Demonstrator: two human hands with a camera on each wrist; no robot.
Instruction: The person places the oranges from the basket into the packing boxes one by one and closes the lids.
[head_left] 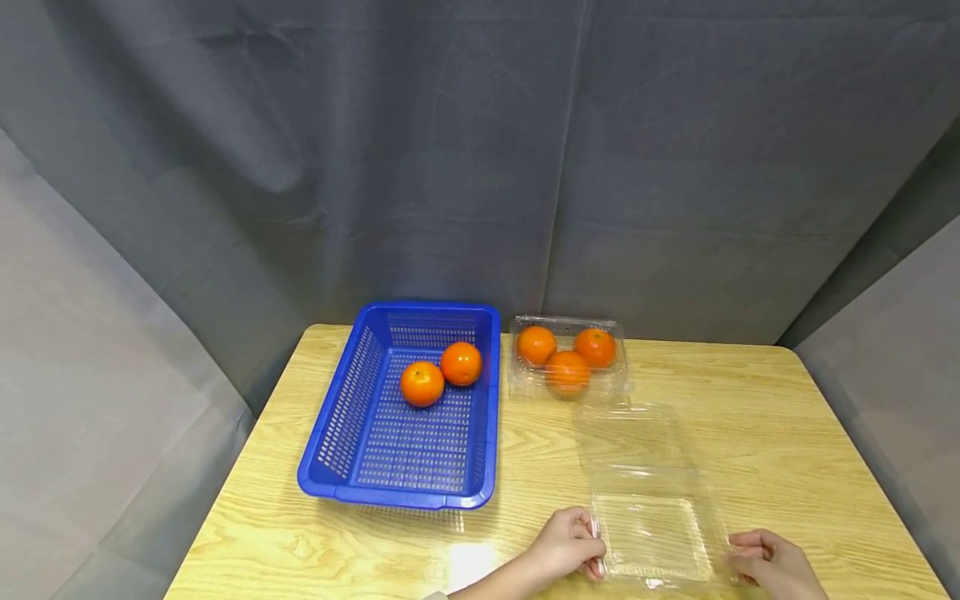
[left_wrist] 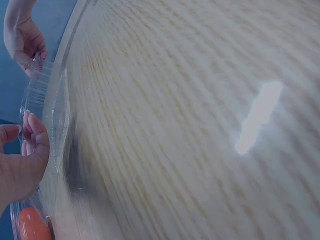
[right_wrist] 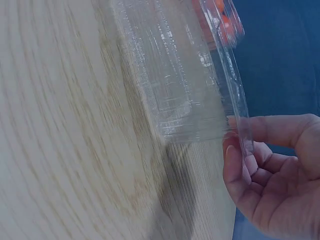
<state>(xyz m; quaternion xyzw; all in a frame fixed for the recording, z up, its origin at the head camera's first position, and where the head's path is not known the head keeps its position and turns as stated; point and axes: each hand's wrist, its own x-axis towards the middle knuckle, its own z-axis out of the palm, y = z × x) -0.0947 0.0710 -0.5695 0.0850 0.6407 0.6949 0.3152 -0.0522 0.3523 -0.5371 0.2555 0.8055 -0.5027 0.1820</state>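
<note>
A clear plastic clamshell box (head_left: 652,533) lies near the table's front edge, its lid (head_left: 633,435) folded back away from the person. No fruit shows inside it. My left hand (head_left: 564,546) pinches the rim at the box's left side, thumb on one face and fingers on the other. At the opposite side, my right hand (head_left: 776,565) grips the rim near the front corner. In the right wrist view, the right hand (right_wrist: 280,175) has the thin clear edge between thumb and fingers. The left wrist view shows the left hand (left_wrist: 25,160) on the rim too.
To the left stands a blue plastic basket (head_left: 491,433) holding two oranges (head_left: 422,384). Behind the open box is another clear box (head_left: 517,383), lid down, with three oranges (head_left: 567,373) in it. A grey curtain (head_left: 450,167) hangs behind the wooden table (head_left: 255,533).
</note>
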